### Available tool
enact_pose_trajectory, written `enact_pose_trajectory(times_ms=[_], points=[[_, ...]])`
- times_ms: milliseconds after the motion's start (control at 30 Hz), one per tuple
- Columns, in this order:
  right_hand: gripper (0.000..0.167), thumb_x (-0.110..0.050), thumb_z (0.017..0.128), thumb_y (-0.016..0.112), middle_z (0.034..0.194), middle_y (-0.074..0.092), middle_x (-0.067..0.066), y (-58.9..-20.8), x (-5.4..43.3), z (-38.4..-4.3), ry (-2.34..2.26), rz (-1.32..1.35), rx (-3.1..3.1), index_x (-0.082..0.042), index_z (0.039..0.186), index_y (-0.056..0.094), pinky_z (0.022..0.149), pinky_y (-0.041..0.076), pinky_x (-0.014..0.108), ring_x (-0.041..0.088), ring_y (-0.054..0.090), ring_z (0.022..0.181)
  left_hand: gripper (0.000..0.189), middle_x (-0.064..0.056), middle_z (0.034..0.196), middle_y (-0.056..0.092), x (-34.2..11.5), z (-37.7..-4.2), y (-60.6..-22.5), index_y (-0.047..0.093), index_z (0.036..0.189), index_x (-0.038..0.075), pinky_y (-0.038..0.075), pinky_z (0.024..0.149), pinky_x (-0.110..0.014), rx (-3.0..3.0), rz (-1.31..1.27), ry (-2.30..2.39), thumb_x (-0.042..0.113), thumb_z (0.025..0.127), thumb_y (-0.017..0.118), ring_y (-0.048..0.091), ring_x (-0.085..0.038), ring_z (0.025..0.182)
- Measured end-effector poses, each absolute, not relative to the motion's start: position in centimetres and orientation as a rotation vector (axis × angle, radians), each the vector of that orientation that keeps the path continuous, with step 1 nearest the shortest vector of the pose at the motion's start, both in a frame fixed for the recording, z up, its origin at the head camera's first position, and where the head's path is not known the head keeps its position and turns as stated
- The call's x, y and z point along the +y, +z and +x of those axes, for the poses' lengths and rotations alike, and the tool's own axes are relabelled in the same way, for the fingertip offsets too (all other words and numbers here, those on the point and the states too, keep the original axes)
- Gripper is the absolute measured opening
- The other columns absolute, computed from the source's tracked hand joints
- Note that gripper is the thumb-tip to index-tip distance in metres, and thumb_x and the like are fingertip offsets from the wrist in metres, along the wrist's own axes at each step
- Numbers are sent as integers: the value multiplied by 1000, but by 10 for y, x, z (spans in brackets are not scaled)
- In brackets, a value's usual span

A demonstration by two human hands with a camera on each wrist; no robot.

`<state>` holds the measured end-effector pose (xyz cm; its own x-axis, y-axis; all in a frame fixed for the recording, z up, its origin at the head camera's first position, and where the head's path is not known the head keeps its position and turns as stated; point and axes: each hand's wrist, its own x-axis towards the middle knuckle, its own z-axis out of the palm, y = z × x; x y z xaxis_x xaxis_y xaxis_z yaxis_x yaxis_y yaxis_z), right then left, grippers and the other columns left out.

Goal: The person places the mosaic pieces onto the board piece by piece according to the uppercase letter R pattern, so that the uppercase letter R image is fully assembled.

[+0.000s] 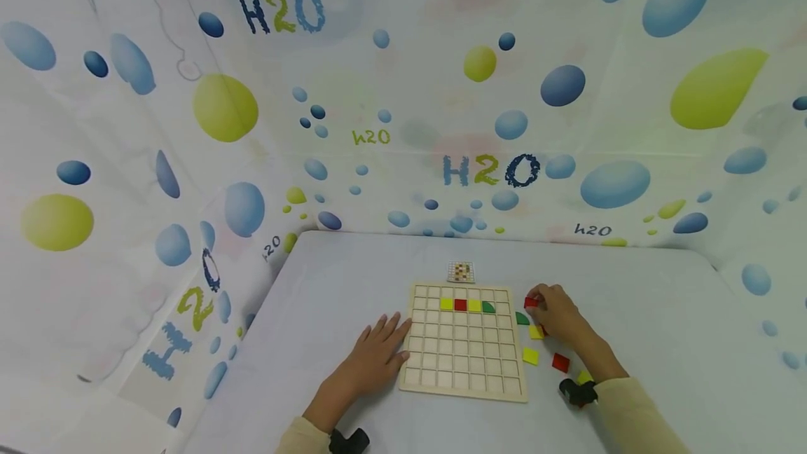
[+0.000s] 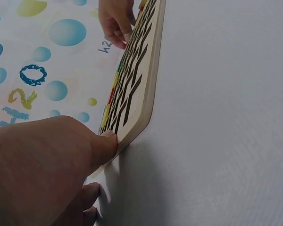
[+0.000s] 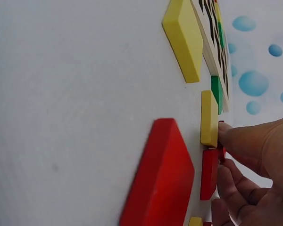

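A square wooden grid board (image 1: 463, 395) lies on the white table. One of its upper rows holds a yellow tile (image 1: 446, 304), a red tile (image 1: 460, 305), another yellow tile (image 1: 474, 305) and a green quarter-round tile (image 1: 488, 307). My left hand (image 1: 373, 357) rests at the board's left edge with fingers spread; its thumb (image 2: 106, 141) touches the rim. Right of the board, my right hand (image 1: 561, 315) pinches a red square tile (image 1: 531, 302) between thumb and fingers. In the right wrist view those fingers partly hide that tile.
Loose tiles lie right of the board: a green one (image 1: 522, 318), yellow ones (image 1: 536, 332) and red ones (image 1: 560, 363). Behind the board is a small card with a printed coloured grid (image 1: 461, 272). A patterned sheet (image 1: 403, 90) hangs behind the table.
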<state>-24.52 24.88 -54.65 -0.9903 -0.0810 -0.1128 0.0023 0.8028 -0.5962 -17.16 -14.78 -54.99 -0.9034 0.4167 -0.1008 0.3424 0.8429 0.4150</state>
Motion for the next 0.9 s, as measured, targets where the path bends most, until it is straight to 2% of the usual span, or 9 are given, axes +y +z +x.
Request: enact_pose_trajectory(times_ms=[367, 533, 667, 900], points=[[29, -18, 101, 72, 120, 59, 17, -539, 223, -241, -960, -143, 2884, -4, 125, 64, 96, 54, 53, 32, 59, 110, 63, -13, 174, 26, -148, -170, -548, 33, 167, 17, 20, 126, -67, 2835, 604, 603, 37, 111, 51, 21, -41, 161], [31, -20, 98, 78, 114, 61, 11, -536, 202, -231, -909, -184, 2891, -8, 123, 65, 94, 54, 49, 26, 59, 102, 62, -13, 174, 26, -148, -170, -549, 33, 167, 17, 20, 126, -66, 2839, 602, 598, 37, 111, 51, 21, -41, 161], [26, -20, 96, 80, 108, 61, 8, -539, 191, -227, -878, -265, 2897, -11, 117, 65, 88, 52, 44, 21, 56, 94, 62, -14, 174, 27, -148, -171, -549, 34, 167, 16, 21, 126, -66, 2846, 605, 585, 36, 111, 52, 22, -41, 161], [13, -15, 96, 79, 105, 60, 4, -542, 181, -223, -915, -354, 2877, -15, 100, 67, 91, 46, 51, 20, 57, 96, 62, -14, 173, 28, -148, -169, -548, 35, 166, 15, 22, 125, -67, 2857, 603, 583, 35, 110, 53, 23, -42, 160]])
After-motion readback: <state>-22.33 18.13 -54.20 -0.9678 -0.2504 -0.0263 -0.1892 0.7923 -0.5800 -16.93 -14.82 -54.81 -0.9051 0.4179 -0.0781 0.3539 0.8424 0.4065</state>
